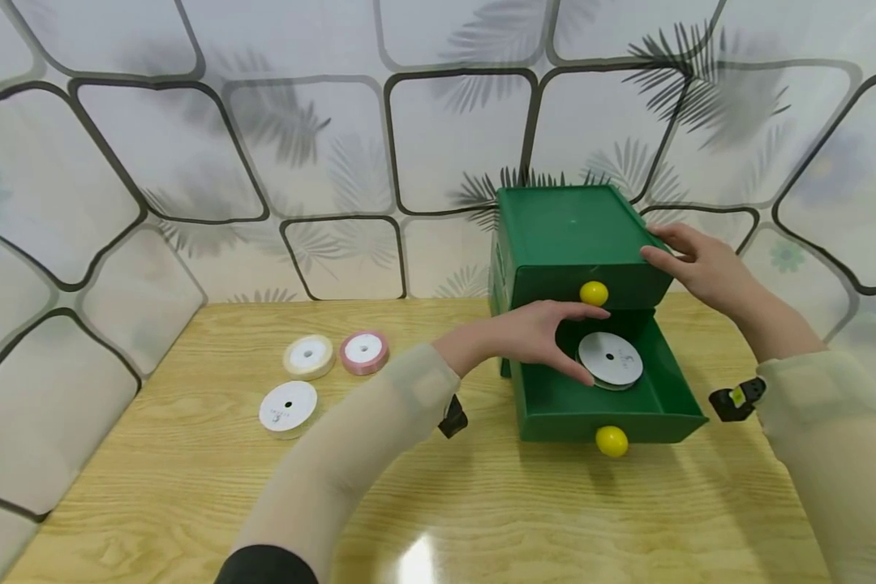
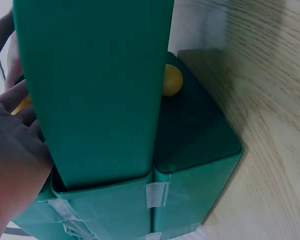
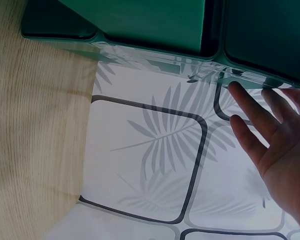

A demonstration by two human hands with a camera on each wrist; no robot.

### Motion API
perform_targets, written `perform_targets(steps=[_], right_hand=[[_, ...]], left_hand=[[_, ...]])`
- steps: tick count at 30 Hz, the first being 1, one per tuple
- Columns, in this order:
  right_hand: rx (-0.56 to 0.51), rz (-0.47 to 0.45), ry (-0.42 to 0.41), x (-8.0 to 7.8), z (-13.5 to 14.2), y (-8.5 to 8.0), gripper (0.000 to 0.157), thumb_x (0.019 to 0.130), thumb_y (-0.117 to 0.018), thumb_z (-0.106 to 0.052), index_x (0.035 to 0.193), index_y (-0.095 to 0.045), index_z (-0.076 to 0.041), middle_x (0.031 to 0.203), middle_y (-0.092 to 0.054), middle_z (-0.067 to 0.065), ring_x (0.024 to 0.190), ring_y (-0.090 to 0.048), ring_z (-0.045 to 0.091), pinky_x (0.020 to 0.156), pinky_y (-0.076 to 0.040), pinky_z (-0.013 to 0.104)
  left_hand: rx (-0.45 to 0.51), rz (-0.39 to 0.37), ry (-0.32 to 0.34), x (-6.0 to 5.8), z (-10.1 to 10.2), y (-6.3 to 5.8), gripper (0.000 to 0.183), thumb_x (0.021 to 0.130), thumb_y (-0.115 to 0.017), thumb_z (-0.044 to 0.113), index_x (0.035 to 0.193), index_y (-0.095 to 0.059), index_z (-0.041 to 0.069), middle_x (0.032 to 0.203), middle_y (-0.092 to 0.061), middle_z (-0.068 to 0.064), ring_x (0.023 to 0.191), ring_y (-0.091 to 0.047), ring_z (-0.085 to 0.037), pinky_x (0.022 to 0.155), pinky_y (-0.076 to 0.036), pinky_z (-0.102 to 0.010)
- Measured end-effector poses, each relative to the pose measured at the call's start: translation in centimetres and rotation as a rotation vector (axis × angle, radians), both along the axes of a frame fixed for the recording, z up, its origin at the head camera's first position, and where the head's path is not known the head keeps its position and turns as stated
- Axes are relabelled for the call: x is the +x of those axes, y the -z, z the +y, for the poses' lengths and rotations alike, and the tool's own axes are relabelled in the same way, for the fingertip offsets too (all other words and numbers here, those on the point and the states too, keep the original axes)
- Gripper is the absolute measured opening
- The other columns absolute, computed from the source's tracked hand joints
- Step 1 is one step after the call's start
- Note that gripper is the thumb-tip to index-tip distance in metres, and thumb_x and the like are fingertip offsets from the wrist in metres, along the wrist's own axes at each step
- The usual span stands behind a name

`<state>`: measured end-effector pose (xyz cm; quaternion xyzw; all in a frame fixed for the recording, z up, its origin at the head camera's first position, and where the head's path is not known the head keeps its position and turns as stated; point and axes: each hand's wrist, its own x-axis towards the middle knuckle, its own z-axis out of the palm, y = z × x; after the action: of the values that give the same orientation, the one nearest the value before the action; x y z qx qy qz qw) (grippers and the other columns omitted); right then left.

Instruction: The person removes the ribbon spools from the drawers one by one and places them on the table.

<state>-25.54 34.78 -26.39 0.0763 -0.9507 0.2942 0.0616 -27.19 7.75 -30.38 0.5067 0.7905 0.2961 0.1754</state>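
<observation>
A green drawer cabinet [image 1: 573, 223] with yellow knobs stands on the table, one lower drawer [image 1: 555, 405] pulled out. Inside that drawer a white ribbon spool [image 1: 610, 358] lies flat. My left hand [image 1: 529, 332] reaches over the drawer's left side, thumb and fingers spread apart beside the spool; whether they touch it I cannot tell. In the left wrist view the hand [image 2: 15, 155] is partly hidden behind the drawer's wall [image 2: 97, 100]. At the cabinet's upper right edge, my right hand [image 1: 708, 268] rests with extended fingers, also seen as a spread hand [image 3: 280, 145] in the right wrist view.
Left on the wooden table [image 1: 190, 487] lie a cream ribbon spool [image 1: 308, 357], a pink ribbon spool [image 1: 364, 353] and a white-faced spool [image 1: 288, 407]. A patterned curtain-like backdrop [image 1: 321, 162] rises behind the table. The lower drawer's yellow knob [image 1: 611, 441] sticks out toward me.
</observation>
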Motion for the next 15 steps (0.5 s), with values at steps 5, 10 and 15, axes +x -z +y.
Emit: perform_targets(steps=[5, 10, 15], right_hand=[[-0.009, 0.0, -0.003, -0.1, 0.0, 0.0, 0.069, 0.101, -0.046, -0.046, 0.152, -0.028, -0.002, 0.149, -0.029, 0.029, 0.128, -0.034, 0.056, 0.096, -0.032, 0.069], [-0.009, 0.001, -0.006, -0.1, 0.0, 0.0, 0.068, 0.101, -0.046, -0.045, 0.151, -0.029, -0.002, 0.149, -0.03, 0.029, 0.128, -0.034, 0.055, 0.096, -0.032, 0.068], [0.002, -0.004, -0.004, -0.1, -0.1, 0.0, 0.069, 0.101, -0.045, -0.046, 0.152, -0.028, -0.002, 0.15, -0.028, 0.029, 0.128, -0.034, 0.056, 0.096, -0.032, 0.068]], left_hand=[[-0.057, 0.021, -0.005, -0.3, 1.0, 0.3, 0.086, 0.078, -0.081, 0.041, 0.15, -0.039, 0.02, 0.151, -0.038, -0.001, 0.132, -0.037, -0.007, 0.1, -0.034, -0.017], [-0.116, 0.041, 0.006, -0.8, 2.0, 0.6, 0.089, 0.078, -0.081, 0.042, 0.152, -0.036, 0.02, 0.152, -0.036, 0.0, 0.131, -0.038, -0.008, 0.099, -0.033, -0.015], [-0.162, 0.039, 0.049, -1.3, 3.0, 0.8, 0.089, 0.078, -0.082, 0.038, 0.152, -0.036, 0.019, 0.152, -0.036, -0.001, 0.131, -0.037, -0.007, 0.098, -0.031, -0.014]])
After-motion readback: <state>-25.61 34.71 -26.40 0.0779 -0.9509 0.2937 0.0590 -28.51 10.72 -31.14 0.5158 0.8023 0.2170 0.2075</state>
